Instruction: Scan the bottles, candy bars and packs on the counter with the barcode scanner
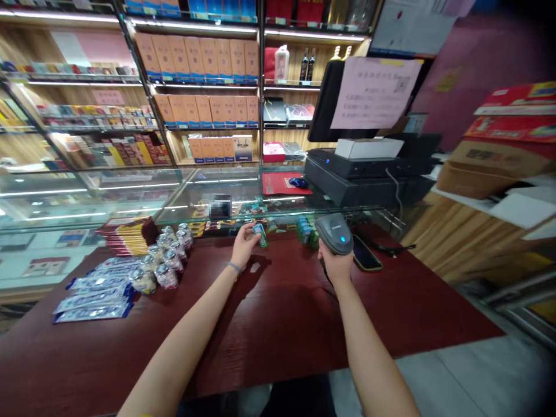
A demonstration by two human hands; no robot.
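My left hand (245,244) pinches a small green-and-blue packet (260,235) above the far part of the dark red table (269,324). The packet is tilted, and its print is too small to read. In my right hand (337,265) is a grey handheld barcode scanner (335,233) with a lit blue light; my fingers wrap round its handle. Just left of the scanner, several similar green-and-blue packets (306,231) stand in a row. A smartphone (367,253) lies flat to the right of my right hand.
On the left are silver-lidded jars (167,275), toothbrush-like blue-white packs (98,295) and stacked red-yellow boxes (130,236). A glass counter (204,188) borders the far side. Behind it stand a monitor (328,104), a black cash drawer (334,176) and a mouse (299,182). Cartons (490,168) rise at right.
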